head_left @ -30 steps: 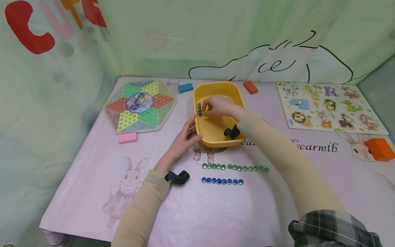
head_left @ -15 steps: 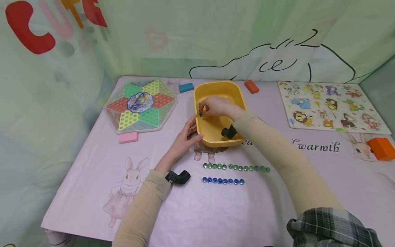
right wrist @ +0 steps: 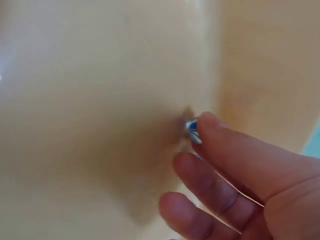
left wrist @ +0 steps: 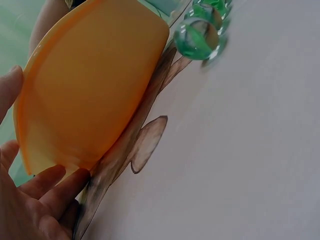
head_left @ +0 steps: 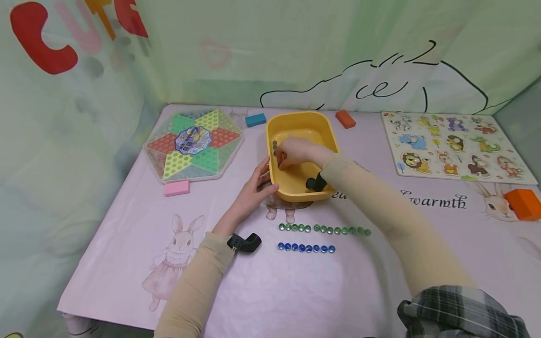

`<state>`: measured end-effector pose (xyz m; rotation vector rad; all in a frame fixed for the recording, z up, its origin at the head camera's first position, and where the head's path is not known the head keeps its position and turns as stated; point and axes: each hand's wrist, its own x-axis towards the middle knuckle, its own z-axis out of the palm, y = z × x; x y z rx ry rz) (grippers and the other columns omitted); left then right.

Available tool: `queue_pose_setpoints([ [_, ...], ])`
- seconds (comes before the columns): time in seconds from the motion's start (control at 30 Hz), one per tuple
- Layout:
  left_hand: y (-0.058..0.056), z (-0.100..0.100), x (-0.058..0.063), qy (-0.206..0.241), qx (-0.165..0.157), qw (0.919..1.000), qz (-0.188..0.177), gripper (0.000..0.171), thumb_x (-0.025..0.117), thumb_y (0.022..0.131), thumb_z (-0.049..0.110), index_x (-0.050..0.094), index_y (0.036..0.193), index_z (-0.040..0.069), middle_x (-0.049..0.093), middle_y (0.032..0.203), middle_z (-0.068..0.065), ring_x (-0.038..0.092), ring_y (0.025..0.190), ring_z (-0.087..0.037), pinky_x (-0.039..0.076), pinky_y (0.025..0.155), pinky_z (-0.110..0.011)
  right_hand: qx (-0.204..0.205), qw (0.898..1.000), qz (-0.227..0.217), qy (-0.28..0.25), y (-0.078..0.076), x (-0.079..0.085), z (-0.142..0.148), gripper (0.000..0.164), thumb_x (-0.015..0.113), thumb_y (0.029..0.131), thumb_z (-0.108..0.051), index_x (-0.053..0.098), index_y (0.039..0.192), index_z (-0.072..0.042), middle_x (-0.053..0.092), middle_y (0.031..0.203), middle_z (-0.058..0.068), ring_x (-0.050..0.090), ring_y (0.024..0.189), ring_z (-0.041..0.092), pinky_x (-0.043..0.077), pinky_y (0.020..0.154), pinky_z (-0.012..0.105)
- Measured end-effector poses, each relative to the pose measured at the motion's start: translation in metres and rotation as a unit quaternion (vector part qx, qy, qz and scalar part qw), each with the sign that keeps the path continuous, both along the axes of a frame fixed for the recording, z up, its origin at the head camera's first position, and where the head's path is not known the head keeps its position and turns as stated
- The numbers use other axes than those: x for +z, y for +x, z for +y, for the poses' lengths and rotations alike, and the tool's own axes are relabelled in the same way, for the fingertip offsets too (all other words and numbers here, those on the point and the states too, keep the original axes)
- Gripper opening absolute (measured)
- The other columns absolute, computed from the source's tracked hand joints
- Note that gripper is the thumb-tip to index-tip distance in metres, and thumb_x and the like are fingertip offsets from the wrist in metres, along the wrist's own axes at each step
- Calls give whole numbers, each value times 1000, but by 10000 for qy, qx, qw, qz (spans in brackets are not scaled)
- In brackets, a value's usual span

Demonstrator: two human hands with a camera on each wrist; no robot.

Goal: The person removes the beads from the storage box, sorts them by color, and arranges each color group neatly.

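In the head view, my right hand is inside the yellow plastic basin. The right wrist view shows its thumb and fingers pinching a blue-and-white glass marble close to the basin's wall. A few dark marbles lie along the left inner side, partly hidden by the fingers. My left hand rests against the basin's outer left side, fingers and thumb touching the wall. Nearer to me on the table, a row of green marbles lies behind a shorter row of blue marbles.
A hexagonal Chinese checkers board and a pink block lie left. Blue and orange-red blocks flank the basin's far end. An animal puzzle board and an orange block are on the right.
Inside the basin, my right hand reached left to the marbles, then shifted slightly toward me along the left wall. My left hand and the table rows stay put.
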<state>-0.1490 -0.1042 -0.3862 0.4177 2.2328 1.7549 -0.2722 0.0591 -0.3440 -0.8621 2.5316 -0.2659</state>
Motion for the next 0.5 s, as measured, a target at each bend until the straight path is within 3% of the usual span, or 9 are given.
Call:
queue_pose_setpoints([
  [0.27,1,1,1,-57,20,10000,-53,71,53,94,21,9,150,23,22,152,-13,34,134,-29,27,110,-42,-1,9998,-207,-31,7,25,22,12,68,84,-18,64,89,-8,56,79,5,51,66,18,44,59,25],
  [0.5,1,1,1,-64,54,10000,-40,71,53,94,21,9,150,21,23,152,-12,35,133,-29,28,110,-42,159,9995,209,-166,27,48,42,13,68,84,-19,64,92,-10,58,79,4,51,72,19,42,66,28],
])
